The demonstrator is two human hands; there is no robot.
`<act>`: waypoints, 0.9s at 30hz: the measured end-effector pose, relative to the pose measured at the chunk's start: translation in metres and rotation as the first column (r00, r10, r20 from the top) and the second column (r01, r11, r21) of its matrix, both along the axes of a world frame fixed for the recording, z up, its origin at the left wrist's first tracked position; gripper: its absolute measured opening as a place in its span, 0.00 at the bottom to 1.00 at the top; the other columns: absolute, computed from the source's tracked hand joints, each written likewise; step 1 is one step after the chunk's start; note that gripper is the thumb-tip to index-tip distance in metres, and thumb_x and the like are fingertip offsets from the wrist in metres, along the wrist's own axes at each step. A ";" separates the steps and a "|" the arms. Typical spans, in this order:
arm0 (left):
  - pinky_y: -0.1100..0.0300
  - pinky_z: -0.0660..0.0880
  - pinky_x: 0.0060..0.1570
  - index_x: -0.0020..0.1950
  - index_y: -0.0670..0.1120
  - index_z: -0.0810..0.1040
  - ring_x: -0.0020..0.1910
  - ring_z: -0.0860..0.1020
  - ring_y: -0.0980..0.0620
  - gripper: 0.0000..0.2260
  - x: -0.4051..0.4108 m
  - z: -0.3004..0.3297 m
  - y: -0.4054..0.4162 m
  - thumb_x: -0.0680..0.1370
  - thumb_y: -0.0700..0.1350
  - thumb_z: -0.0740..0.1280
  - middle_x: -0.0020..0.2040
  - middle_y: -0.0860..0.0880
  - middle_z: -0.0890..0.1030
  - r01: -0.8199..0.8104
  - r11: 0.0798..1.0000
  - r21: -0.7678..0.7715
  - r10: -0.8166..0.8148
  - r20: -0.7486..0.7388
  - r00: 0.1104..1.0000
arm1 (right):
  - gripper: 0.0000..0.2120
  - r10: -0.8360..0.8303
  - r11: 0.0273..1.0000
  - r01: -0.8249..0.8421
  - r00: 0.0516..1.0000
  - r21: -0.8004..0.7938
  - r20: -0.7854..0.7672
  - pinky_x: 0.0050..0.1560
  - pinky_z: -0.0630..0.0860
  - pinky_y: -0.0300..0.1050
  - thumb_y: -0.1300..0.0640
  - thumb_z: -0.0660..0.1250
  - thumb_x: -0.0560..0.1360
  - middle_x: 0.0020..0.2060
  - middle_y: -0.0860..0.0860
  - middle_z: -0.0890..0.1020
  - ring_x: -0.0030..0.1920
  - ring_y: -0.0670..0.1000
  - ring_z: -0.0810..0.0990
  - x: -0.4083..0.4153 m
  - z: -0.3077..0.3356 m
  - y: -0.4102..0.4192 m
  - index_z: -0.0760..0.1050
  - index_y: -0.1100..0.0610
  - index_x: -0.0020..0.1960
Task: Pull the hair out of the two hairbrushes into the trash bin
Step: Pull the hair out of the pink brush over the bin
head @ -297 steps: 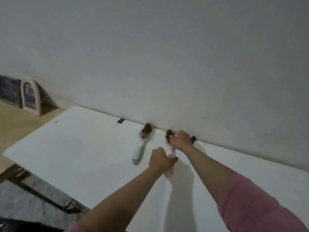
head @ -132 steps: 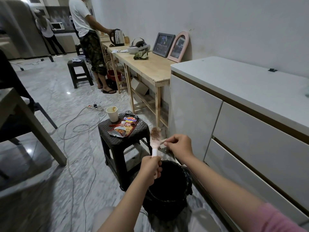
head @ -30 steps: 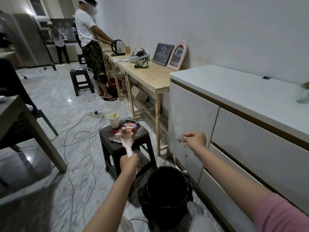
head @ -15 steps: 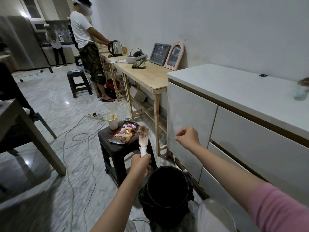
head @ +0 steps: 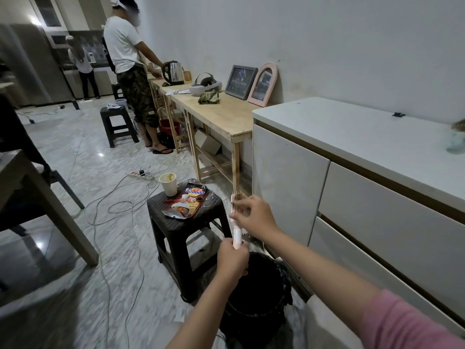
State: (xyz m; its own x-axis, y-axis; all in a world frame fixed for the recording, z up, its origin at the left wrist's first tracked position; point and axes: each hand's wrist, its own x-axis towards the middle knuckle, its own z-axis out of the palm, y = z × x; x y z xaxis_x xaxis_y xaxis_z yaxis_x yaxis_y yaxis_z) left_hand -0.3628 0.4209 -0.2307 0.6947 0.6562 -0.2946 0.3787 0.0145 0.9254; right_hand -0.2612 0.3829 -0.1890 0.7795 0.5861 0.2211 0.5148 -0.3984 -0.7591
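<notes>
My left hand (head: 232, 259) grips the handle of a pink hairbrush (head: 237, 238), held upright above the black trash bin (head: 254, 298) on the floor. Brown hair fills the brush head (head: 237, 200). My right hand (head: 256, 217) pinches at that hair on the bristles, covering part of the head. The second hairbrush, pale blue with hair (head: 456, 141), lies blurred on the white cabinet top (head: 364, 132) at the far right edge.
A dark stool (head: 186, 222) with a cup (head: 168, 183) and a snack packet stands just left of the bin. White cabinet drawers (head: 377, 222) are close on the right. Cables trail over the floor. A person (head: 128, 71) stands at the wooden table (head: 216, 114).
My right hand moved from beside the cabinet front back onto the brush head. My left hand brought the brush rightward, over the bin.
</notes>
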 end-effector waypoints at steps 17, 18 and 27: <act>0.63 0.62 0.23 0.47 0.41 0.69 0.26 0.67 0.51 0.05 -0.008 -0.010 0.010 0.78 0.42 0.63 0.34 0.45 0.70 -0.043 0.997 -0.068 0.043 -0.004 0.999 | 0.10 -0.164 0.941 0.249 0.927 0.228 -0.338 0.35 0.76 0.42 0.66 0.75 0.66 0.29 0.52 0.79 0.32 0.48 0.77 -0.003 -0.004 -0.003 0.75 0.57 0.33; 0.64 0.61 0.23 0.47 0.40 0.69 0.25 0.66 0.51 0.04 -0.007 -0.009 0.011 0.79 0.41 0.62 0.33 0.45 0.70 -0.051 0.993 -0.103 0.050 -0.015 0.999 | 0.12 -0.169 0.931 0.272 0.912 0.244 -0.373 0.32 0.75 0.42 0.67 0.74 0.67 0.28 0.52 0.77 0.29 0.48 0.76 -0.004 -0.004 -0.005 0.73 0.57 0.32; 0.65 0.60 0.23 0.46 0.40 0.69 0.25 0.63 0.52 0.03 0.001 -0.012 0.029 0.79 0.36 0.60 0.33 0.46 0.68 -0.270 0.876 -0.400 0.251 -0.101 0.963 | 0.24 -0.044 0.843 0.348 0.805 0.410 -0.592 0.30 0.69 0.43 0.75 0.63 0.71 0.24 0.50 0.67 0.27 0.49 0.68 0.001 -0.016 -0.024 0.55 0.54 0.33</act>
State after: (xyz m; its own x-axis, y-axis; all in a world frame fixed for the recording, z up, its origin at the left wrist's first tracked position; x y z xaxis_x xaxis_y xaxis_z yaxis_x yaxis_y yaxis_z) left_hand -0.3623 0.4504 -0.2430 0.4953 0.6273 -0.6010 0.3495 0.4895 0.7989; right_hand -0.2606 0.3585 -0.2050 0.9374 0.3417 -0.0679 -0.0897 0.0484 -0.9948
